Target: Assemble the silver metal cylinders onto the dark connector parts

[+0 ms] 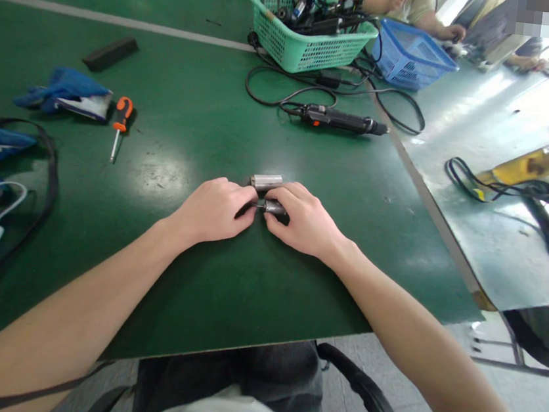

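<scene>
My left hand (217,211) is closed, with thumb and fingers pinched around a small dark part (244,210) that is mostly hidden. My right hand (307,217) grips a small metal cylinder (273,207) between thumb and fingers. A thin shaft bridges the narrow gap between the two hands; which piece it belongs to I cannot tell. Just beyond the fingertips a silver metal cylinder (266,181) lies on its side on the green tabletop (265,284).
Left are an orange-and-black screwdriver (121,121), blue gloves (69,91) and a dark block (111,54). A corded electric screwdriver (341,119) lies ahead, below a green basket (307,48) of tools and cables. Beside it stands a blue basket (413,60). Other people sit at the far right.
</scene>
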`<state>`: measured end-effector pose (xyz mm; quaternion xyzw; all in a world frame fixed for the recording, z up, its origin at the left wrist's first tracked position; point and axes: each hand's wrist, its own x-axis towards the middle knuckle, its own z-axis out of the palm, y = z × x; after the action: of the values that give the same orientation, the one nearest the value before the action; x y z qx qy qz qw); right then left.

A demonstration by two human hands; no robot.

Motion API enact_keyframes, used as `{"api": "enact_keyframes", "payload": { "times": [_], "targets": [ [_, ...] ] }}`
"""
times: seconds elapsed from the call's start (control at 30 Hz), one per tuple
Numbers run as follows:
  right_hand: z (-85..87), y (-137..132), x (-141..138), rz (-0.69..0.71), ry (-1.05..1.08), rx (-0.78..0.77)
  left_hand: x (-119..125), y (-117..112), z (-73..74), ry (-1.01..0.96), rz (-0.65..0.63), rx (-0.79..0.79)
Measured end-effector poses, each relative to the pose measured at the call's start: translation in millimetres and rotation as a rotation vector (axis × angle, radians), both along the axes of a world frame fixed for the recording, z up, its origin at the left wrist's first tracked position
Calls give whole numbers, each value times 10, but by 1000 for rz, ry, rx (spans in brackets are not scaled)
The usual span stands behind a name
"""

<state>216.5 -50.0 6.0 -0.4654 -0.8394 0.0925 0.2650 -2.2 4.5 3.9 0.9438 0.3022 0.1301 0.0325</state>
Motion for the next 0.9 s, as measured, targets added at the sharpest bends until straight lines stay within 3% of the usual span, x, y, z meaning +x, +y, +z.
{"api": "enact_keyframes", "payload": {
  "times": [0.9],
  "targets": [
    [0, -1, 6, 1, 3, -16, -2, 9, -7, -4, -36, 12]
  ]
}}
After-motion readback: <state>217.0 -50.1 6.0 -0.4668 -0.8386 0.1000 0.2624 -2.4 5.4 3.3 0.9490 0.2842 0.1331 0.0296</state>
